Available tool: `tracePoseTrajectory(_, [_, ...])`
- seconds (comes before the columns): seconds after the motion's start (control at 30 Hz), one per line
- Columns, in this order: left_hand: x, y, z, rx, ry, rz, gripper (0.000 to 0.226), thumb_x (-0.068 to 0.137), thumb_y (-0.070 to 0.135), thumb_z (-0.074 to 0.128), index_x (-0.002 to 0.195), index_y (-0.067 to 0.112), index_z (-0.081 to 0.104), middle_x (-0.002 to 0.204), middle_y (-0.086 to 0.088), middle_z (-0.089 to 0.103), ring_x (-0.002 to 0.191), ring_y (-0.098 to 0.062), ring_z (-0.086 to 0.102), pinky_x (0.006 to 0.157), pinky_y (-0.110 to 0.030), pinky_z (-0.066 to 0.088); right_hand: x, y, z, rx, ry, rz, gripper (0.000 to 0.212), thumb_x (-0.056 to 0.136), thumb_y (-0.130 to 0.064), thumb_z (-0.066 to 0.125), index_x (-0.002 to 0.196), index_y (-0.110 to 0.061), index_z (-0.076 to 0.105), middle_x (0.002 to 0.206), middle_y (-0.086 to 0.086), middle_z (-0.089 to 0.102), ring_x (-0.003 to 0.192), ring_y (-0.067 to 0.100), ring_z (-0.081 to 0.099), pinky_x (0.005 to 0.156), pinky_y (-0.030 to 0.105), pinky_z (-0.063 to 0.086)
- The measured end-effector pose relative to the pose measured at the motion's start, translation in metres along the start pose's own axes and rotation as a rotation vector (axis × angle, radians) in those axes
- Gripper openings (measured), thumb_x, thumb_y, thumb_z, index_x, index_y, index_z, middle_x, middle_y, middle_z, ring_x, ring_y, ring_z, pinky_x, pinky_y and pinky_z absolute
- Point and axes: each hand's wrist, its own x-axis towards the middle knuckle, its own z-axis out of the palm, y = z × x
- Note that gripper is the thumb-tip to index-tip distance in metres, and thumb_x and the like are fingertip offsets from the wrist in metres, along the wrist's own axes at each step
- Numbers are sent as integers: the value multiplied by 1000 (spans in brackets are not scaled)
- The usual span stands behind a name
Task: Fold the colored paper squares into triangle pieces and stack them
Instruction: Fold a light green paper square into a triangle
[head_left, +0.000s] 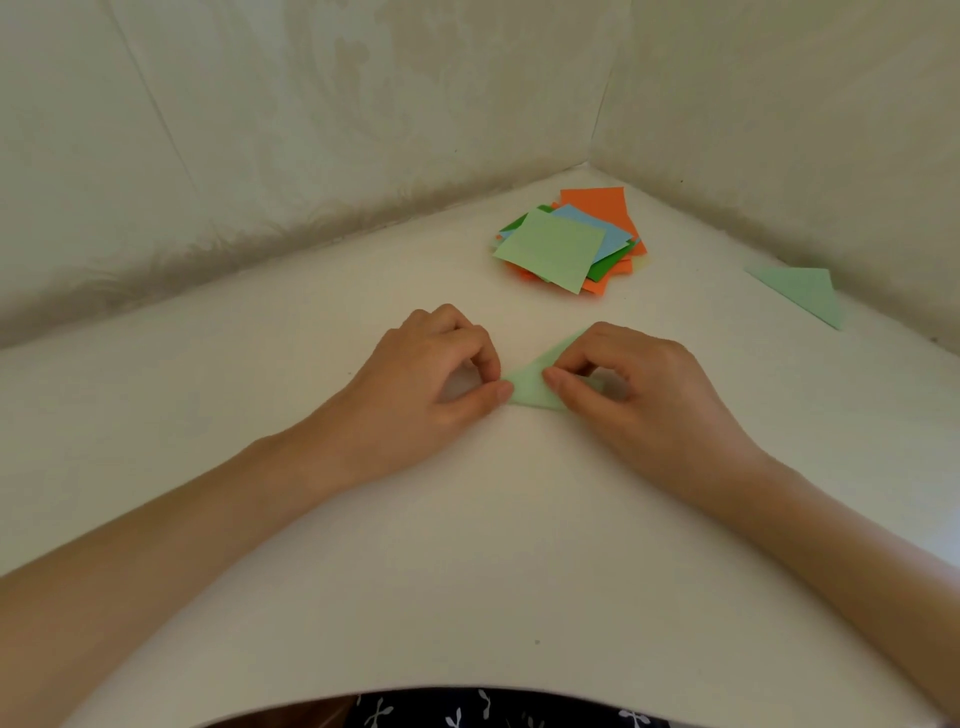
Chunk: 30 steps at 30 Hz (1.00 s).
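Note:
A pale green paper piece (530, 387), folded into a triangle, lies on the white table (467, 545) between my hands. My left hand (431, 379) pinches its left corner with thumb and forefinger. My right hand (639, 389) covers the right part, its curled fingers and thumb pinching the paper. A loose pile of coloured squares (569, 244) lies farther back, with a light green square on top and blue, dark green and orange ones under it. One finished pale green triangle (802, 293) lies at the far right by the wall.
The table sits in a corner, with pale walls (311, 130) close behind and to the right. The table's near edge curves just above a dark patterned garment (493, 712) at the bottom of the view.

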Motion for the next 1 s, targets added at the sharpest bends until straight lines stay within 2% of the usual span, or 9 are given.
tracePoseTrajectory(0.07, [-1,4,-2,-79,-14,35,16,88,41,53,81,27,51,81,16,50,79,0,47,70,-11,34,0,0,-3,100,-12,82,14,89,-29,61,78,-21,65,78,-10,63,74,13,56,73,31,44])
tracePoseTrajectory(0.13, [-2,10,-4,-141,-17,38,14,93,28,57,85,17,53,76,14,52,68,1,48,62,-8,35,-1,-1,-5,156,-23,134,12,88,-27,62,77,-23,64,78,-14,63,74,12,56,71,25,43])
tracePoseTrajectory(0.23, [-3,17,-4,-213,-19,9,8,92,22,58,88,17,53,76,10,56,55,0,46,54,-8,33,0,-2,-6,150,-23,139,12,89,-26,60,79,-20,64,77,-14,63,71,14,54,69,24,41])
tracePoseTrajectory(0.37, [0,14,-3,-397,30,-72,15,84,18,71,85,21,56,78,7,62,60,4,53,59,-8,36,0,-1,-5,133,-6,97,13,90,-24,62,80,-17,65,78,-11,63,76,13,54,69,22,41])
tracePoseTrajectory(0.5, [4,8,-2,-681,109,-169,27,75,4,77,84,20,57,76,8,66,68,-10,64,70,-26,49,-1,1,-2,101,21,27,17,86,-28,57,81,-14,65,81,-5,61,77,9,53,71,18,40])
tracePoseTrajectory(0.63, [0,15,1,-619,188,-102,28,76,4,75,85,23,56,74,10,65,69,-11,63,73,-30,51,-3,3,-2,3,127,-68,23,87,-31,58,99,-13,65,106,0,57,99,18,51,86,17,38])
tracePoseTrajectory(0.77, [-4,23,1,-456,201,41,25,79,13,70,88,30,54,82,11,64,77,-4,63,71,-14,46,-4,0,-1,-122,153,-172,49,85,-39,57,125,-11,56,136,3,42,126,21,33,107,23,23])
tracePoseTrajectory(0.87, [-5,26,-1,-373,221,73,26,80,16,66,90,34,51,88,11,62,80,-3,62,74,-12,44,-1,2,1,-183,181,-214,33,87,-36,56,107,-12,67,132,7,51,129,27,32,112,25,10])
tracePoseTrajectory(1.0, [-4,23,-1,-310,203,69,19,81,20,65,94,32,58,84,13,63,84,-2,61,74,-13,44,0,2,-1,-161,234,-243,20,87,-26,59,82,-9,70,116,7,59,114,34,47,108,17,10])
